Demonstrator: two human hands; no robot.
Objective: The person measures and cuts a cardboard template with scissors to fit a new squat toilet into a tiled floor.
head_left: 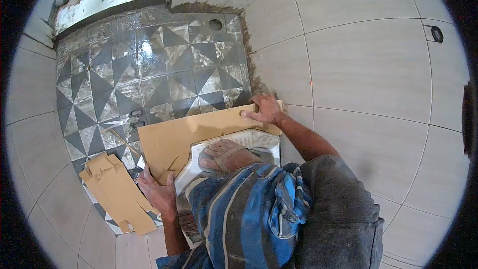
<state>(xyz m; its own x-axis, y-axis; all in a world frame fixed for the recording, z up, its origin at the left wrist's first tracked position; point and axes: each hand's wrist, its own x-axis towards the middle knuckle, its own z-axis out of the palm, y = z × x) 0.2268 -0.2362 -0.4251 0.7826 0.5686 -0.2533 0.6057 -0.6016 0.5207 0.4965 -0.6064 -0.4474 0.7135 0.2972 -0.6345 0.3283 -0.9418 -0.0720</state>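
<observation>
A brown cardboard sheet lies against the front of a white ceramic pan, its inner edge following the pan's outline. My right hand grips the sheet's far right end by the wall, with the thumb on top and the fingertips over the edge. At the near left corner, my left hand holds the sheet between thumb and fingers; some of those fingers are partly hidden. Scissors lie on the floor just beyond the sheet. My sandalled foot rests on the pan.
Folded cardboard lies left of my left hand. The patterned tile floor looks wet and smeared, with a round drain hole near the far corner. Pale tiled walls close in on the right. A raised doorway threshold runs along the back left.
</observation>
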